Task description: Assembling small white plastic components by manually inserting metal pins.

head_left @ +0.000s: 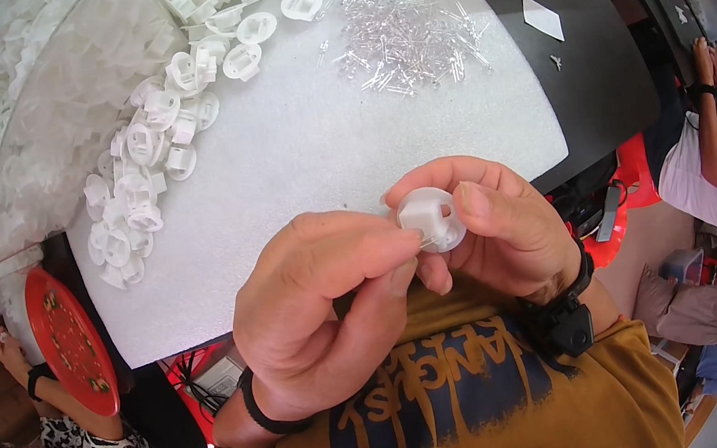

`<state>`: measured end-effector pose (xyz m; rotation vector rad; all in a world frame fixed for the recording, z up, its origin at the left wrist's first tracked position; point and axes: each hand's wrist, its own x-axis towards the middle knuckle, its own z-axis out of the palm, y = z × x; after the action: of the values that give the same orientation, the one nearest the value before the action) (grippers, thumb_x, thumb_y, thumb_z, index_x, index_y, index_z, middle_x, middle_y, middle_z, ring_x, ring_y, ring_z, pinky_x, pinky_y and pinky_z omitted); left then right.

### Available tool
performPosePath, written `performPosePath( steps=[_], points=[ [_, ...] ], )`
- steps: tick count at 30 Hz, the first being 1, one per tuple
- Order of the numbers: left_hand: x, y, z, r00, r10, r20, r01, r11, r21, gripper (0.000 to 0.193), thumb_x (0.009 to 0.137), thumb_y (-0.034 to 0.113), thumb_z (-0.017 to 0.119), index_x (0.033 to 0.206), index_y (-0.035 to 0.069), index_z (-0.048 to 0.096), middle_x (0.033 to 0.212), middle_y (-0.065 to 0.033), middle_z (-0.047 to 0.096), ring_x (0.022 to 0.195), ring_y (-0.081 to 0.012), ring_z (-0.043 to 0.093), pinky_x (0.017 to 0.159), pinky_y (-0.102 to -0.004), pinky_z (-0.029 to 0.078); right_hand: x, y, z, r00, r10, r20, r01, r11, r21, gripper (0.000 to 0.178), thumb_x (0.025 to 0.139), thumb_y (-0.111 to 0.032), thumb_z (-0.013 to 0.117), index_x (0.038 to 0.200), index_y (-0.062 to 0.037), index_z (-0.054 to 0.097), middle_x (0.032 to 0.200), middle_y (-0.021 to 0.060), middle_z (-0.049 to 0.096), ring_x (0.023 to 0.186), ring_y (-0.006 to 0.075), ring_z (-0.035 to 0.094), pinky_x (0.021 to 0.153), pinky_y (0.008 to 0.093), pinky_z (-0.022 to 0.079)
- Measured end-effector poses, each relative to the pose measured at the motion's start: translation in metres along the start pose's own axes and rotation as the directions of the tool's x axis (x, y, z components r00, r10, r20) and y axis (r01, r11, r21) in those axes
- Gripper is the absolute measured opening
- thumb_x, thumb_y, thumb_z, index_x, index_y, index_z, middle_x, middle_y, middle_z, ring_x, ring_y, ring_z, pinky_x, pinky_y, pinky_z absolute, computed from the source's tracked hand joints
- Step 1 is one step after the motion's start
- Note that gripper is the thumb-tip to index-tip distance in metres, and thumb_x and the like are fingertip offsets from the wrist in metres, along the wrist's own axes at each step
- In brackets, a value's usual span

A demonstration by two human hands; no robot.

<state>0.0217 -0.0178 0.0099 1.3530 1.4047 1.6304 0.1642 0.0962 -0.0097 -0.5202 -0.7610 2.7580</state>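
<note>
A round white plastic piece [434, 218] with a raised boxy holder and an opening sits in my right hand [508, 229], between thumb and fingers, in front of my chest. From the other side my left hand [323, 299] reaches the piece's left edge, thumb and index finger pinched together. Thin wire leads show at those fingertips, like those of a small LED; most of it is hidden. Beyond my hands, a heap of clear LEDs with thin metal leads [405, 36] lies on a white foam sheet [293, 159]. Several more white round pieces [141, 145] spread along the sheet's left side.
A large clear bag of white pieces [82, 108] stands at the far left. Below it is a red round tray [70, 341]. A dark table [574, 53] with a white paper scrap [542, 18] lies to the right. Other people sit at both sides.
</note>
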Motion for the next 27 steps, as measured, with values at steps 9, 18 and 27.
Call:
performPosePath(
  steps=[9, 18, 27],
  points=[
    [0.0002, -0.0022, -0.0029, 0.998, 0.062, -0.003, -0.062, 0.994, 0.09, 0.032, 0.075, -0.017, 0.057, 0.103, -0.001, 0.06, 0.088, -0.0132, 0.063, 0.072, -0.0182, 0.064, 0.061, -0.0251, 0.049, 0.0004, 0.001, -0.0017, 1.0, 0.009, -0.008, -0.009, 1.0, -0.011, 0.04, 0.092, -0.027, 0.055, 0.118, 0.0043, 0.053, 0.092, 0.0108, 0.063, 0.072, 0.0123, 0.062, 0.064, 0.0219, 0.051],
    [-0.0003, -0.0032, -0.0021, 0.994, 0.105, 0.028, -0.109, 0.977, 0.182, 0.022, 0.081, -0.009, 0.056, 0.101, 0.001, 0.058, 0.088, -0.011, 0.057, 0.068, -0.0118, 0.053, 0.059, -0.0215, 0.043, -0.0008, -0.0024, 0.0059, 0.994, -0.059, -0.097, 0.045, 0.99, -0.137, 0.039, 0.089, -0.025, 0.061, 0.115, 0.0037, 0.055, 0.09, 0.0071, 0.063, 0.074, 0.0097, 0.06, 0.067, 0.0224, 0.05],
    [-0.0022, -0.0066, -0.0031, 0.996, 0.087, -0.009, -0.083, 0.97, 0.23, 0.03, 0.072, -0.013, 0.063, 0.099, 0.0, 0.063, 0.083, -0.0112, 0.063, 0.067, -0.0184, 0.06, 0.056, -0.0254, 0.046, -0.0036, -0.0053, 0.0069, 0.967, -0.235, -0.098, 0.19, 0.921, -0.34, 0.032, 0.086, -0.011, 0.065, 0.114, 0.0016, 0.056, 0.091, 0.0022, 0.059, 0.08, 0.0064, 0.055, 0.072, 0.0199, 0.045]
  ],
)
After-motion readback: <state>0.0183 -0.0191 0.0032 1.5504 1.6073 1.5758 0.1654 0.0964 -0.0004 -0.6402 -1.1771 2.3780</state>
